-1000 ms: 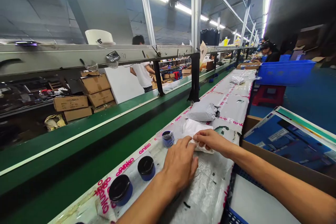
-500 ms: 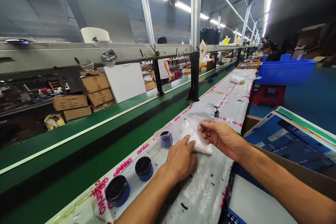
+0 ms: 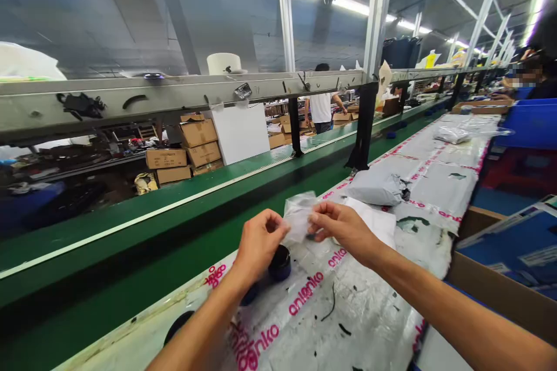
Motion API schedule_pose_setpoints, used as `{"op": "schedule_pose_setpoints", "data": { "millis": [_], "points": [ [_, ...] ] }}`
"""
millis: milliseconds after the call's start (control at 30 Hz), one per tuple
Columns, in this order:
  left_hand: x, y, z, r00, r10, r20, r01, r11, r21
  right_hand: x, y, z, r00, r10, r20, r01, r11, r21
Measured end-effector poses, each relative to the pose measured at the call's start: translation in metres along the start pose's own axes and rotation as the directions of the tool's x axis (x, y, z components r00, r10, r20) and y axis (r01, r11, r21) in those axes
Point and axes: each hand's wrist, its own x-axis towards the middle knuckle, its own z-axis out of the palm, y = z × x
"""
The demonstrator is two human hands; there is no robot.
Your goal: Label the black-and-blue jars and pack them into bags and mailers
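Observation:
A small clear plastic bag [image 3: 299, 215] is held up above the bench between my two hands. My left hand [image 3: 260, 240] pinches its lower left edge with thumb and fingertips. On the opposite side, my right hand [image 3: 342, 226] grips it, fingers curled. Just below the bag stands a dark blue jar with a black lid [image 3: 279, 264], upright. My left forearm partly covers a second jar [image 3: 249, 295] and a third black-lidded jar [image 3: 177, 324]. Behind my right hand lies a flat white pile of thin bags [image 3: 376, 223], and a grey plastic packet [image 3: 375, 187] rests beyond it.
A green conveyor belt [image 3: 174, 243] runs along the bench's left side. The bench has a plastic cover with pink lettering [image 3: 307, 293] and black scraps. Metal posts [image 3: 379, 17] rise ahead. Open cardboard boxes [image 3: 496, 278] and a blue bin [image 3: 531, 127] stand right. A person [image 3: 322, 107] is beyond the belt.
My hands have come off the white pile and moved left, now holding a small clear bag in the air above the jar. The view has swung left.

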Motion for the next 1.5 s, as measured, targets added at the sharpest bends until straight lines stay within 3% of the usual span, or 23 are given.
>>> {"op": "schedule_pose_setpoints", "data": {
  "millis": [67, 167, 367, 633, 900, 1033, 1267, 1400, 1500],
  "points": [
    [0.004, -0.012, -0.016, 0.999, 0.028, -0.035, -0.023, 0.991, 0.132, 0.012, 0.007, 0.011, 0.992, -0.125, -0.002, 0.123, 0.976, -0.177],
    [0.003, -0.029, -0.031, 0.997, 0.065, -0.044, -0.046, 0.939, 0.342, 0.020, 0.019, 0.029, 0.971, -0.231, 0.067, 0.241, 0.922, -0.305],
    [-0.014, -0.038, -0.040, 0.991, 0.057, 0.119, -0.119, 0.769, 0.628, -0.004, 0.044, 0.051, 0.906, -0.332, 0.264, 0.421, 0.779, -0.466],
    [-0.021, -0.016, -0.041, 0.941, -0.040, 0.337, -0.235, 0.639, 0.732, -0.030, 0.042, 0.043, 0.897, -0.325, 0.299, 0.440, 0.724, -0.532],
    [-0.034, -0.012, -0.039, 0.927, -0.131, 0.352, -0.214, 0.585, 0.782, -0.035, 0.037, 0.045, 0.810, -0.359, 0.464, 0.584, 0.574, -0.575],
    [-0.033, -0.013, -0.034, 0.931, -0.184, 0.314, -0.155, 0.578, 0.801, -0.033, 0.032, 0.050, 0.833, -0.216, 0.509, 0.530, 0.576, -0.623],
    [-0.025, -0.027, -0.031, 0.932, -0.244, 0.268, -0.012, 0.719, 0.695, -0.025, 0.022, 0.051, 0.849, -0.100, 0.520, 0.407, 0.750, -0.521],
    [-0.008, -0.037, -0.040, 0.904, -0.315, 0.289, 0.139, 0.856, 0.498, 0.001, 0.018, 0.047, 0.911, 0.027, 0.411, 0.137, 0.922, -0.363],
    [0.003, -0.043, -0.040, 0.904, -0.340, 0.258, 0.247, 0.910, 0.332, 0.023, 0.019, 0.051, 0.952, 0.133, 0.276, -0.066, 0.969, -0.238]
  ]
}}
